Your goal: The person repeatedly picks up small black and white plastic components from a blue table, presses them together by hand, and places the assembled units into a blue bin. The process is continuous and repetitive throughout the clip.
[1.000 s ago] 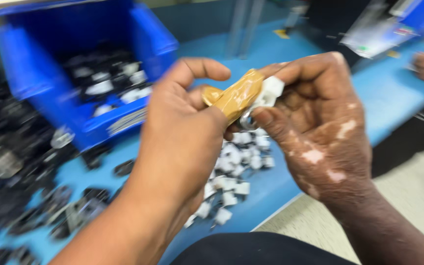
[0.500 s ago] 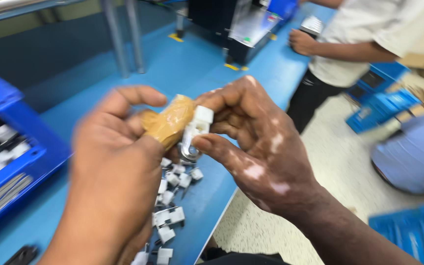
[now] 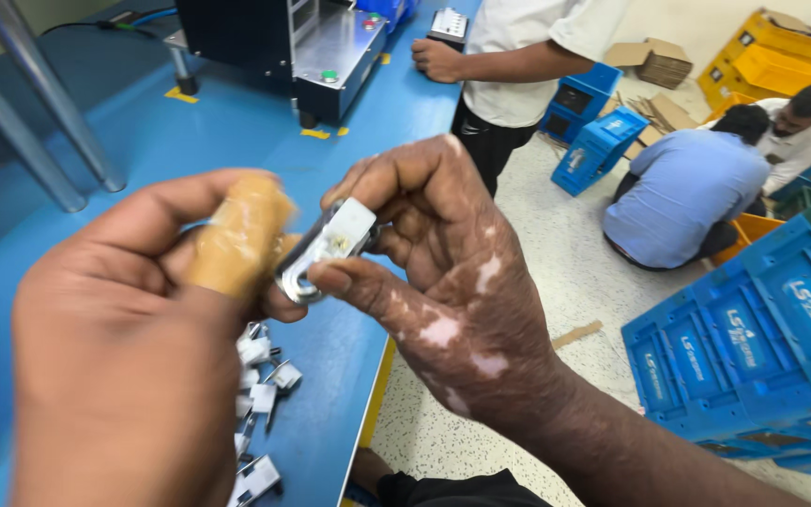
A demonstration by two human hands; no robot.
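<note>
The clip point(image 3: 326, 249), a small metal part with a white plastic body and a looped steel end, sat between both hands above the near edge of the blue bench point(image 3: 227, 141). The right hand point(image 3: 443, 282) pinched its white body between thumb and curled fingers, a narrow, firm hold. The left hand point(image 3: 133, 347) closed on the looped end, with a tan-taped finger point(image 3: 237, 235) pressed against the metal.

More clips point(image 3: 260, 376) of the same kind lay in a loose heap on the bench just below the hands, near its front edge. A grey machine point(image 3: 321, 56) stood toward the far edge. Beyond it, another person point(image 3: 527, 56) in a white shirt rested a hand on the bench's far corner, and two people point(image 3: 696, 188) crouched on the floor among blue crates point(image 3: 753, 347) and yellow ones point(image 3: 762, 56).

To handle the part well, my judgement is that the right hand should keep the plastic body steady while the left works only the metal loop. The taped finger should bear the pressure, since the steel edge looked thin. Holding the part over the bench would let a dropped one land among the others.
</note>
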